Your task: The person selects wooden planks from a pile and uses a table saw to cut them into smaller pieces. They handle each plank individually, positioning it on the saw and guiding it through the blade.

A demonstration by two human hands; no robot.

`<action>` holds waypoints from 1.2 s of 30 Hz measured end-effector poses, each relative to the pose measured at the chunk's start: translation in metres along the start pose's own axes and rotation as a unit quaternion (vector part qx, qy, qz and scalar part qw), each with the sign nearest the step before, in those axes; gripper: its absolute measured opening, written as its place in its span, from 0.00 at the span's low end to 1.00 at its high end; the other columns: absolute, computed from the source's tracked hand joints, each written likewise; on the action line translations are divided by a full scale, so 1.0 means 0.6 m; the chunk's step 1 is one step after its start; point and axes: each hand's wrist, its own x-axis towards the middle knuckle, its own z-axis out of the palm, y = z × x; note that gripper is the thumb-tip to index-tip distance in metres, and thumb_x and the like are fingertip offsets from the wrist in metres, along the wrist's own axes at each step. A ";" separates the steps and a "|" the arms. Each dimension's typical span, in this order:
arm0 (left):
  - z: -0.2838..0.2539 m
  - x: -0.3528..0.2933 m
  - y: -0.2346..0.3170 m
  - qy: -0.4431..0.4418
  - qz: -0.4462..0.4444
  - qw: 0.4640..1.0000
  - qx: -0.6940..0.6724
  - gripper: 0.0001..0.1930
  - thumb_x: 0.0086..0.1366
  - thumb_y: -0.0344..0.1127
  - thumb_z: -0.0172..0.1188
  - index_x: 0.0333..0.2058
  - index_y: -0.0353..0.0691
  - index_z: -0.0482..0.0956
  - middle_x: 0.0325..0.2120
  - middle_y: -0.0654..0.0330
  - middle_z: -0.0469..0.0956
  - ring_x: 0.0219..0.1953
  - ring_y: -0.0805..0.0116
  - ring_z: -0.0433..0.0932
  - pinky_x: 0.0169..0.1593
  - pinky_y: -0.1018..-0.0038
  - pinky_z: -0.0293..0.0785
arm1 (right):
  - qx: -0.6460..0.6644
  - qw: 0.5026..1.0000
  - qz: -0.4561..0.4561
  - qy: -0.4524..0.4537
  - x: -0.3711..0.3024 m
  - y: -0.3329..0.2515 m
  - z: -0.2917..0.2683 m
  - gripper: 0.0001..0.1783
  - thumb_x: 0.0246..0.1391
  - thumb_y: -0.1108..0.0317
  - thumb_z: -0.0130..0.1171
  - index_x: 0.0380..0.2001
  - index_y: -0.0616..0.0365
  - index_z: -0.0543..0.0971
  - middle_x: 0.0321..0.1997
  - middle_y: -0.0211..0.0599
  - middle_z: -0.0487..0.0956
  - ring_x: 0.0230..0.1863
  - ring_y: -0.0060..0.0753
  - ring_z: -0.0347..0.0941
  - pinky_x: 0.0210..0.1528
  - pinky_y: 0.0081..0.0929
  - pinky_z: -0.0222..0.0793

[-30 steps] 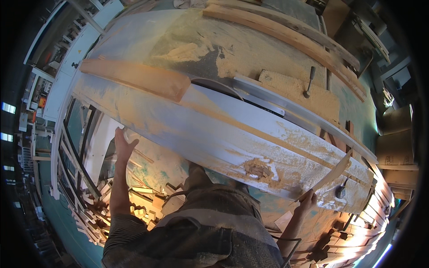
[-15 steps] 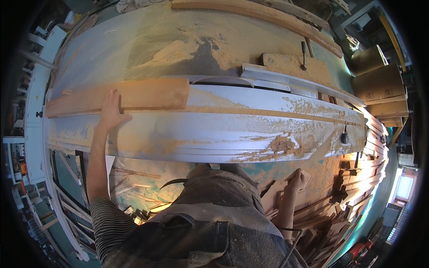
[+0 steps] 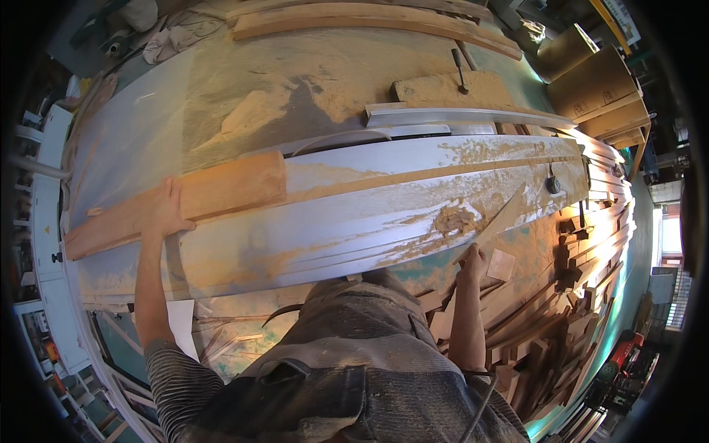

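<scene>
A thick wooden plank [image 3: 244, 184] lies along the left part of a long metal machine table [image 3: 325, 236] dusted with sawdust. Flat on the plank's top rests my left hand [image 3: 166, 210], fingers stretched out and thumb apart near its front edge. At the table's front edge, to the right, my right hand [image 3: 473, 260] is closed around the lower end of a thin, pointed wood strip [image 3: 504, 215]. The strip slants up and right over the sawdust. Just beyond the plank's right end shows a curved edge [image 3: 340, 138], like a saw blade in a slot.
A metal fence rail [image 3: 465, 116] lies behind the curved edge. A black-handled tool [image 3: 461, 71] rests on a dusty block [image 3: 484, 87]. Long boards [image 3: 369, 18] lie at the back. Wood offcuts [image 3: 550, 343] are heaped at right, near cardboard boxes [image 3: 598, 88]. A black knob [image 3: 552, 183] sits on the table.
My right hand has come up and slightly left to the table's front edge with the wood strip. The whole view has turned somewhat; my left hand stays on the plank.
</scene>
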 end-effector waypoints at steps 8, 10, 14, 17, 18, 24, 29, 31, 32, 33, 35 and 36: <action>0.025 0.004 -0.014 0.079 0.034 0.996 0.018 0.54 0.34 0.49 0.78 0.62 0.33 0.65 0.63 0.41 0.61 0.67 0.40 0.62 0.68 0.55 0.64 | -0.090 0.988 -0.035 0.117 0.073 0.029 0.086 0.18 0.61 0.59 0.56 0.42 0.66 0.77 0.35 0.41 0.80 0.30 0.36 0.76 0.31 0.36 0.71; 0.004 0.005 0.012 0.051 0.036 0.998 0.015 0.52 0.33 0.47 0.78 0.60 0.33 0.67 0.60 0.42 0.64 0.64 0.40 0.64 0.66 0.55 0.65 | -0.133 0.980 -0.050 0.137 0.096 0.041 0.081 0.20 0.62 0.58 0.56 0.44 0.67 0.78 0.38 0.45 0.82 0.34 0.41 0.78 0.35 0.40 0.73; 0.017 -0.014 -0.005 0.052 0.057 0.997 0.032 0.49 0.33 0.46 0.78 0.57 0.34 0.69 0.57 0.43 0.66 0.61 0.41 0.66 0.64 0.53 0.67 | -0.175 0.977 -0.038 0.117 0.075 -0.001 0.096 0.21 0.62 0.58 0.55 0.45 0.69 0.77 0.40 0.49 0.82 0.39 0.46 0.79 0.41 0.44 0.75; 0.048 -0.050 0.000 0.062 0.045 0.997 0.017 0.48 0.33 0.45 0.78 0.56 0.35 0.70 0.57 0.43 0.66 0.62 0.40 0.66 0.64 0.53 0.67 | -0.193 0.974 -0.042 0.110 0.060 -0.018 0.100 0.24 0.64 0.56 0.53 0.47 0.71 0.78 0.41 0.53 0.82 0.40 0.50 0.80 0.42 0.46 0.75; 0.066 -0.056 -0.006 0.086 0.063 0.994 0.018 0.47 0.34 0.44 0.78 0.56 0.35 0.70 0.58 0.43 0.65 0.62 0.40 0.66 0.64 0.52 0.67 | -0.203 0.972 -0.048 0.109 0.071 -0.015 0.096 0.24 0.64 0.56 0.52 0.47 0.71 0.78 0.42 0.54 0.82 0.40 0.51 0.80 0.43 0.47 0.74; 0.121 -0.140 0.012 0.125 0.098 0.987 0.033 0.46 0.36 0.42 0.78 0.56 0.35 0.69 0.60 0.43 0.64 0.64 0.40 0.64 0.64 0.52 0.66 | -0.291 0.936 -0.094 0.176 0.082 0.001 0.104 0.27 0.66 0.55 0.46 0.45 0.72 0.79 0.44 0.61 0.82 0.43 0.61 0.79 0.46 0.55 0.72; 0.156 -0.178 0.039 0.106 0.077 0.991 0.040 0.46 0.36 0.42 0.79 0.56 0.36 0.70 0.61 0.43 0.64 0.66 0.41 0.63 0.61 0.52 0.66 | -0.380 0.892 -0.132 0.207 0.051 -0.019 0.126 0.28 0.67 0.54 0.43 0.40 0.74 0.78 0.42 0.68 0.79 0.43 0.66 0.77 0.45 0.59 0.71; 0.170 -0.196 0.056 0.118 0.089 0.987 0.055 0.45 0.36 0.42 0.79 0.56 0.36 0.70 0.62 0.43 0.64 0.66 0.41 0.63 0.60 0.52 0.67 | -0.391 0.880 -0.150 0.225 0.029 -0.031 0.136 0.29 0.68 0.53 0.42 0.38 0.75 0.77 0.39 0.70 0.78 0.42 0.67 0.77 0.44 0.60 0.71; 0.174 -0.204 0.067 0.125 0.094 0.986 0.063 0.45 0.36 0.41 0.79 0.55 0.37 0.70 0.62 0.43 0.63 0.67 0.41 0.63 0.59 0.51 0.67 | -0.382 0.881 -0.159 0.229 0.023 -0.036 0.142 0.29 0.69 0.53 0.41 0.36 0.76 0.75 0.37 0.71 0.77 0.40 0.69 0.76 0.42 0.62 0.70; 0.174 -0.209 0.080 0.118 0.096 0.987 0.056 0.44 0.36 0.41 0.79 0.55 0.37 0.70 0.62 0.44 0.63 0.67 0.41 0.63 0.59 0.51 0.66 | -0.381 0.882 -0.160 0.225 0.027 -0.038 0.144 0.30 0.69 0.53 0.41 0.36 0.77 0.75 0.37 0.71 0.77 0.40 0.69 0.76 0.42 0.62 0.70; 0.172 -0.220 0.107 0.100 0.100 0.989 0.042 0.44 0.36 0.41 0.79 0.54 0.37 0.71 0.62 0.44 0.63 0.67 0.41 0.63 0.59 0.51 0.66 | -0.382 0.883 -0.160 0.219 0.034 -0.033 0.139 0.30 0.70 0.54 0.41 0.35 0.77 0.75 0.37 0.71 0.77 0.40 0.69 0.75 0.42 0.63 0.70; 0.179 -0.228 0.116 0.102 0.096 0.989 0.046 0.43 0.36 0.40 0.79 0.54 0.37 0.71 0.62 0.44 0.63 0.67 0.41 0.63 0.59 0.51 0.66 | -0.386 0.881 -0.161 0.220 0.038 -0.030 0.139 0.29 0.70 0.54 0.41 0.36 0.77 0.75 0.38 0.71 0.76 0.40 0.69 0.75 0.42 0.64 0.69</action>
